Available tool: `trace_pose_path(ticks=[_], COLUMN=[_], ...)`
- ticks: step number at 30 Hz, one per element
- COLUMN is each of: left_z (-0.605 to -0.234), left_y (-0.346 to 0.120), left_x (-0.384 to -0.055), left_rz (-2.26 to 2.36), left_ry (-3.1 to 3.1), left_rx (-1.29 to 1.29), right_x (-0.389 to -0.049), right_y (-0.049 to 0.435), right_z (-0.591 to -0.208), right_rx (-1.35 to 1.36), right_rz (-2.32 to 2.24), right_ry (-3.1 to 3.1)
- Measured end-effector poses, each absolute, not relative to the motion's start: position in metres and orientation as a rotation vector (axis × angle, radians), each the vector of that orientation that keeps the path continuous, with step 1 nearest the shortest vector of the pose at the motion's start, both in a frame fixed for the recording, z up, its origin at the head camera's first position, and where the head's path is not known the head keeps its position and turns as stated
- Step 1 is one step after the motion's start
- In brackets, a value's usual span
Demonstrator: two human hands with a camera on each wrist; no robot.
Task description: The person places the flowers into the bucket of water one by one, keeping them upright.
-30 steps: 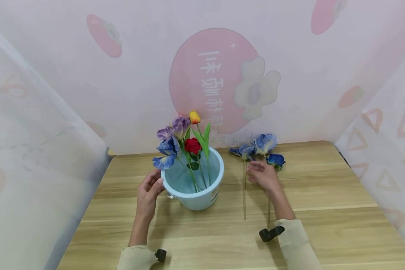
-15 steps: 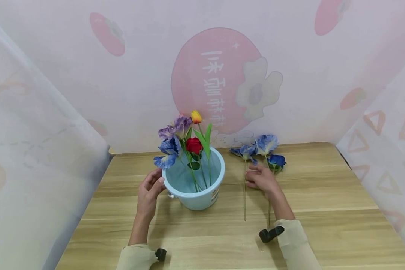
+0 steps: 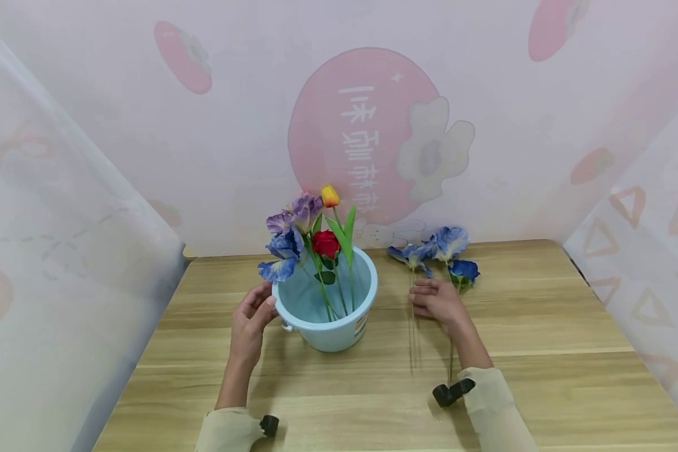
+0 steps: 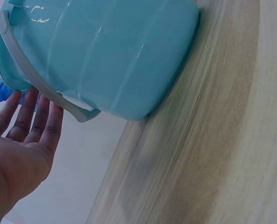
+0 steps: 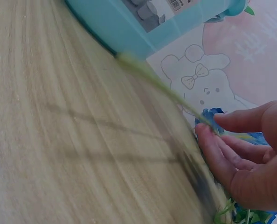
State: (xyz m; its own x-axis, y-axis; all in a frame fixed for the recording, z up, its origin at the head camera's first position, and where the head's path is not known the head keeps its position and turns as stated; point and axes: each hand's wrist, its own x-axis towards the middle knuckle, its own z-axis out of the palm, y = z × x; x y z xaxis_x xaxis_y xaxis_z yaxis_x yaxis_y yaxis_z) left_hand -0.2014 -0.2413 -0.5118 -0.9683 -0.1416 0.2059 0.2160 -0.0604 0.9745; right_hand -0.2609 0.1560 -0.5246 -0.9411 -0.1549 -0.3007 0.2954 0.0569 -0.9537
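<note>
A light blue bucket (image 3: 326, 336) stands on the table, holding artificial flowers: a yellow-orange tulip (image 3: 330, 196), a red rose (image 3: 325, 243), a purple iris (image 3: 306, 212) and a blue iris (image 3: 278, 270). My left hand (image 3: 248, 326) rests its fingertips against the bucket's left rim; in the left wrist view its fingers are nearly straight beside the white handle (image 4: 45, 86). My right hand (image 3: 439, 302) pinches the stem (image 5: 176, 97) of another blue iris (image 3: 411, 256) between thumb and fingers. In the right wrist view the stem's lower end is raised above the table, with shadows below.
To the right of the held iris lie another blue iris (image 3: 449, 242) and a dark blue rose (image 3: 464, 270), stems toward me. A printed wall covering (image 3: 231, 157) rises right behind the table (image 3: 542, 376). Black wrist cameras sit at both sleeves.
My right thumb and fingers have closed on the iris stem, and its lower end has begun to lift. The left hand and the bucket keep their place.
</note>
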Motion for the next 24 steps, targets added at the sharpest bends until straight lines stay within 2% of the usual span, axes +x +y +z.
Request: trace_pose_path(ticks=[24], left_z=[-0.512], left_y=[-0.241], left_x=[-0.201], left_rz=[-2.123], left_ry=[-1.974], left_rx=[-0.083], right_x=[-0.245], right_y=[0.155], right_z=[-0.483], right_rx=[0.045], right_rz=[-2.079], right_ry=[2.14])
